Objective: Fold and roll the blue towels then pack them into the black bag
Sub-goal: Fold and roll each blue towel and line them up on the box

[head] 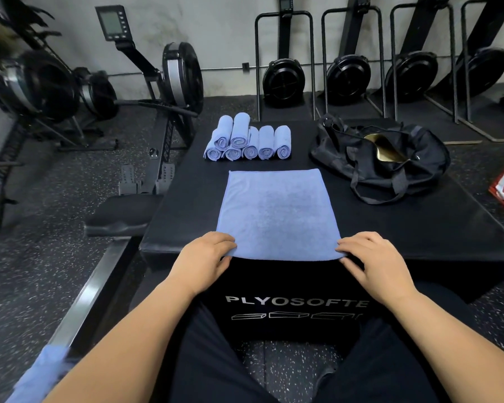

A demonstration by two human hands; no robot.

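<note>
Blurred blue cloth (pixel 41 370) sits low, outside the left forearm. Left hand (pixel 207 257) grasps the near-left corner of the flat towel (pixel 277 210), right hand (pixel 374 261) the near-right corner, fingers curled over the hem. Towel lies spread on the box (pixel 419 225), between the hands and running away from them. Past its far edge, straight ahead: rolled towels (pixel 245 141), five in a row with two stacked on top at the left. Ahead and right of the right hand: bag (pixel 390 173), slumped, mouth gaping, gold object (pixel 386 149) inside, apart from the towel.
</note>
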